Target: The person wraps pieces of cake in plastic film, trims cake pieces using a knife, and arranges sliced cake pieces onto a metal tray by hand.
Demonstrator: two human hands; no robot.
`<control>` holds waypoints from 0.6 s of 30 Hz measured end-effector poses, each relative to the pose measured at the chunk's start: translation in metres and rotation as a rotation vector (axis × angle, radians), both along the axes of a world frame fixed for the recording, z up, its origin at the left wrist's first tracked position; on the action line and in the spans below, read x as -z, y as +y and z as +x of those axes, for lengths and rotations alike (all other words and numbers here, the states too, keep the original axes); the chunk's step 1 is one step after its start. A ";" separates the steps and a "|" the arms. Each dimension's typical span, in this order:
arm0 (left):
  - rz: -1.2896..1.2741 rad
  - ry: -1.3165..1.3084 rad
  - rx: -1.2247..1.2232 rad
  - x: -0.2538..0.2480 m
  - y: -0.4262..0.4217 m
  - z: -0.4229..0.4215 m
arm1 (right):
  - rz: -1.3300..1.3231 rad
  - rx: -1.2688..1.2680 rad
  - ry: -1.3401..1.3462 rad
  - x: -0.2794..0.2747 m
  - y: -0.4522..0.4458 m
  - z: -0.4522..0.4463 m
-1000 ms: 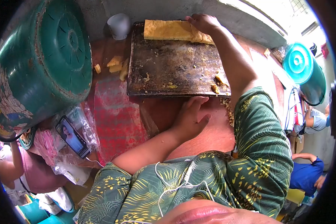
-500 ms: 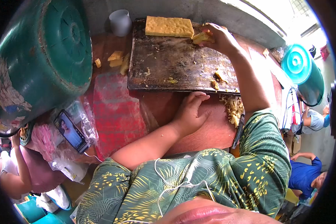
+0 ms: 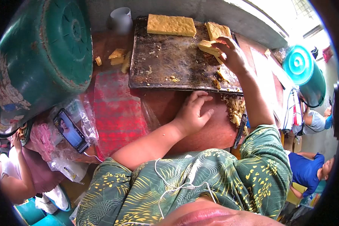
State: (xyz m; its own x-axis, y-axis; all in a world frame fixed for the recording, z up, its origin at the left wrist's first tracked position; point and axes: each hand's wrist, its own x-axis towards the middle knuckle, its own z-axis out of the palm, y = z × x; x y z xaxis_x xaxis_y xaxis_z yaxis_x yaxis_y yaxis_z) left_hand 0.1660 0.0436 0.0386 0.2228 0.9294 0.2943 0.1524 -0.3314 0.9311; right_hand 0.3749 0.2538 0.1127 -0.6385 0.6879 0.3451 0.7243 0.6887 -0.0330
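My right hand (image 3: 231,54) is closed on a piece of yellow sponge cake (image 3: 207,46), held over the right side of a dark, crumb-strewn baking tray (image 3: 165,62). Just beyond it, a second cake piece (image 3: 217,31) lies at the tray's far right corner. A large rectangular cake slab (image 3: 171,25) rests along the far edge. My left hand (image 3: 195,113) lies by the tray's near edge, fingers loosely apart, holding nothing. Broken bits of cake (image 3: 223,75) lie on the tray's right side, below my right hand.
A knife with a black handle (image 3: 240,130) lies beside a heap of crumbs (image 3: 234,109). Left are cake scraps (image 3: 118,55), a red plastic sheet (image 3: 118,107), a phone (image 3: 69,130) and a big green bucket (image 3: 64,41). A white cup (image 3: 120,17) stands behind. Other people are at both sides.
My right hand has drawn back toward me from the tray's far edge with a cake piece in it. The cake piece at the far right corner now shows. My left hand has barely moved.
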 end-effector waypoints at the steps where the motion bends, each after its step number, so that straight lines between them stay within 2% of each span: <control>1: -0.012 0.002 0.003 -0.002 0.000 -0.001 | 0.024 0.001 0.003 0.004 0.000 0.004; 5: 0.008 0.007 0.014 0.001 0.000 -0.002 | 0.050 -0.050 0.137 0.004 -0.002 0.003; 7: 0.005 0.016 0.013 0.001 0.000 -0.002 | 0.115 -0.109 0.201 -0.021 -0.011 -0.022; 11: -0.080 0.037 0.045 -0.005 -0.001 -0.003 | -0.234 -0.061 0.376 -0.040 -0.021 -0.069; 14: -0.066 0.033 0.063 -0.004 0.000 -0.004 | -0.629 -0.118 0.444 -0.043 -0.019 -0.100; 17: -0.030 0.013 0.069 -0.003 0.001 -0.007 | -0.793 -0.117 0.376 -0.017 0.000 -0.124; 18: -0.012 -0.011 0.072 -0.001 0.001 -0.007 | -0.650 -0.092 0.315 -0.015 0.003 -0.124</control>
State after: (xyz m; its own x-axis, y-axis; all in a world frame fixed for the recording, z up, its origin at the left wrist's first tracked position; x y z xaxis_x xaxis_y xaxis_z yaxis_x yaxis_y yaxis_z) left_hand 0.1592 0.0443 0.0398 0.2855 0.9146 0.2863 0.1182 -0.3300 0.9366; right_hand 0.2504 0.2569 0.1281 -0.6418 0.7644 0.0619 0.5529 0.5171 -0.6533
